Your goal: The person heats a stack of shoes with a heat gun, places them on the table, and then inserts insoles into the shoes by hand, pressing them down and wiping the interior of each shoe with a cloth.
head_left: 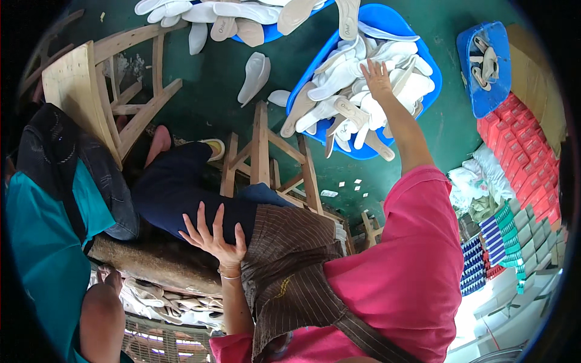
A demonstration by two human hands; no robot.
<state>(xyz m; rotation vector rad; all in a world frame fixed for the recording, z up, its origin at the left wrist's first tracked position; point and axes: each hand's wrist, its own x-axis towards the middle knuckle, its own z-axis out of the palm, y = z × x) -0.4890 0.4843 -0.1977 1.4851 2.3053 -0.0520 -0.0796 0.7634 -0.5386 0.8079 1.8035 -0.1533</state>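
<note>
Head view: nearest the wearer, the left hand (pixel 215 237) rests flat with fingers spread on a dark-trousered thigh (pixel 181 193), near a brown striped apron (pixel 296 266). Beyond the thigh stands a wooden stool (pixel 266 157), with green floor (pixel 212 91) open around it. Farther, right of the stool, the right hand (pixel 376 78) lies open, fingers spread, on white insoles (pixel 357 91) heaped in a blue tub (pixel 393 24), inside its rim.
</note>
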